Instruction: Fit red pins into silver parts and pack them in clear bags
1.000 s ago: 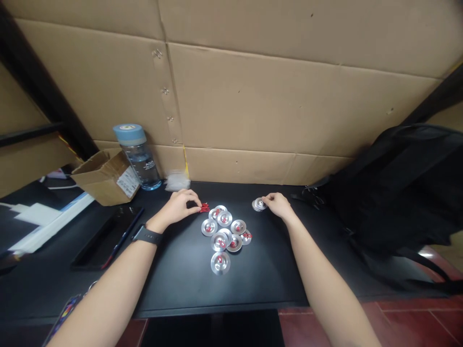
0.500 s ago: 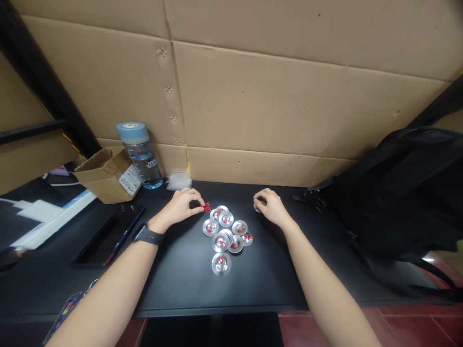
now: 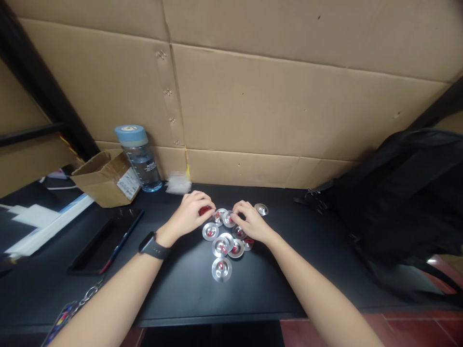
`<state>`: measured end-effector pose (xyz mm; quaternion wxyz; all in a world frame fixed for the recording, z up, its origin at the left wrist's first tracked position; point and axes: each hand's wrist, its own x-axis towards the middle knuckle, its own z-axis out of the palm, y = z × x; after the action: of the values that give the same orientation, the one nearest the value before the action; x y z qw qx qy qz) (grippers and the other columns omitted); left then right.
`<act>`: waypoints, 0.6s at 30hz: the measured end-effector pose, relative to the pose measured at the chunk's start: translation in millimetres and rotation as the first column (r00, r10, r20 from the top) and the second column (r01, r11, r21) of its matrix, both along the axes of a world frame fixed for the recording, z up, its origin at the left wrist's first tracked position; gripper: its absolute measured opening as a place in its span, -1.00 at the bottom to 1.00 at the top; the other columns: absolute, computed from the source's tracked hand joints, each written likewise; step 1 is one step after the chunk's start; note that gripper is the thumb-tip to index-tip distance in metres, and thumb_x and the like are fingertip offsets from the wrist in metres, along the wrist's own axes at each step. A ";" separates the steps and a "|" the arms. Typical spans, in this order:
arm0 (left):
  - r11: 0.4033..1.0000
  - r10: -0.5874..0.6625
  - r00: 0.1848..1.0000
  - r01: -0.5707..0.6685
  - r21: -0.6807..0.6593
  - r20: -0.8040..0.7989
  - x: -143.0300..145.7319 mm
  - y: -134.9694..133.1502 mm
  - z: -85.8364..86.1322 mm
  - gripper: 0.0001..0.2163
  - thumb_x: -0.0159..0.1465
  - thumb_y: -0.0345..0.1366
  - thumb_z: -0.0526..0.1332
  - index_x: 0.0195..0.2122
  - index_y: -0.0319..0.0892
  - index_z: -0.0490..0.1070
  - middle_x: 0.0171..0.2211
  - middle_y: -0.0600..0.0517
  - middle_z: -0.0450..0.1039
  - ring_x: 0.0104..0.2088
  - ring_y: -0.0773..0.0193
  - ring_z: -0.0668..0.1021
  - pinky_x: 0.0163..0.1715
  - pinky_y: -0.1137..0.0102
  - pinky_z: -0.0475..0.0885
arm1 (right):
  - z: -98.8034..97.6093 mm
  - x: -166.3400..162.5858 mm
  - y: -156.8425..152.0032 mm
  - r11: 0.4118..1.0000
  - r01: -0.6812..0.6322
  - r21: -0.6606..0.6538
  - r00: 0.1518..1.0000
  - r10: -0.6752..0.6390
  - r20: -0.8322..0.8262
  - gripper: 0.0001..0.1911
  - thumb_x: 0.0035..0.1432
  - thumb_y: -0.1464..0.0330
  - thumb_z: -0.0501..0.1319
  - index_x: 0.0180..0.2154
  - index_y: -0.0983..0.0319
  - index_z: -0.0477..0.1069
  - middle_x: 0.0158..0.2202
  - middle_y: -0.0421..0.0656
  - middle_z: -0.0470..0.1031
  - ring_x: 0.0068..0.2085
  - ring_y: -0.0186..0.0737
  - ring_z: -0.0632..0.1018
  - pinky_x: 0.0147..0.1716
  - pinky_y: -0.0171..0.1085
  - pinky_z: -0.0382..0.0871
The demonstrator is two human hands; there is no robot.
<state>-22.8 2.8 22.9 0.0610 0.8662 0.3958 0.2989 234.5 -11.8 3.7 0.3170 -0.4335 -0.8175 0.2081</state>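
A cluster of silver finger cymbals, domed metal discs with red loops at their centres, lies on the black table. My left hand (image 3: 195,211) arches over a bunch of red loops (image 3: 205,210), thumb and fingers apart beside the far cymbals. My right hand (image 3: 249,219) pinches the right side of a finger cymbal (image 3: 227,219) near its red loop. Its curled fingers partly hide this cymbal. Closest to the front edge lies a single finger cymbal (image 3: 222,270). To the right of the cluster sits another cymbal (image 3: 261,209) with no red visible on it.
A water bottle (image 3: 142,164) and an open cardboard box (image 3: 103,180) stand at the back left. A dark phone (image 3: 104,243) lies before them, with plastic bags (image 3: 178,183) near the cardboard wall (image 3: 253,111). A black backpack (image 3: 401,207) fills the right side.
My right hand has let go of the plain cymbal on the right and moved left to the cluster. My left hand has shifted slightly right and opened from its pinch on the red loops.
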 end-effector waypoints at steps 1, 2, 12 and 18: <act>1.000 -0.002 1.000 0.002 0.014 0.011 6.6 -4.6 0.6 -0.88 0.37 -0.18 0.26 -0.23 -0.04 0.57 -0.12 0.02 0.55 -0.01 0.11 0.46 -0.01 0.19 0.24 | 2.9 0.3 -1.0 1.000 -0.013 -0.005 0.998 0.013 -0.063 -0.74 0.39 0.28 0.17 -0.39 0.20 0.38 -0.21 -0.16 0.50 -0.15 -0.19 0.47 -0.03 -0.15 0.30; 1.000 -0.014 1.000 0.014 0.025 0.018 13.3 -9.3 1.1 -0.87 0.36 -0.16 0.27 -0.21 -0.03 0.57 -0.10 0.02 0.54 0.01 0.10 0.46 -0.01 0.19 0.23 | 5.3 -0.2 -2.3 1.000 -0.024 -0.020 0.992 0.021 -0.126 -0.72 0.40 0.26 0.16 -0.40 0.20 0.37 -0.21 -0.15 0.50 -0.15 -0.19 0.49 -0.05 -0.16 0.31; 0.993 0.014 0.989 -0.031 0.112 0.147 39.1 -29.3 -3.1 -0.89 0.37 -0.20 0.28 -0.20 -0.07 0.57 -0.04 -0.02 0.50 0.04 0.09 0.44 0.00 0.17 0.25 | 8.0 -19.4 -18.7 0.921 -0.246 -0.302 0.806 0.021 -0.591 -0.65 0.31 0.09 0.24 -0.39 0.20 0.33 -0.09 -0.12 0.53 -0.12 -0.18 0.57 -0.10 -0.19 0.46; 0.993 0.012 0.987 -0.031 0.117 0.159 36.8 -28.3 1.8 -0.92 0.32 -0.29 0.28 -0.26 -0.06 0.59 -0.04 -0.02 0.49 0.05 0.07 0.44 0.03 0.14 0.25 | 10.0 -20.5 -17.9 0.931 -0.265 -0.250 0.752 0.037 -0.659 -0.65 0.08 0.19 0.46 -0.37 0.20 0.33 -0.03 -0.11 0.47 -0.09 -0.19 0.58 -0.05 -0.18 0.48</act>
<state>14.0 -25.5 24.7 0.0373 0.8376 0.3804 0.3903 214.0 -29.7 13.7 0.4831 -0.3135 -0.6451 0.5022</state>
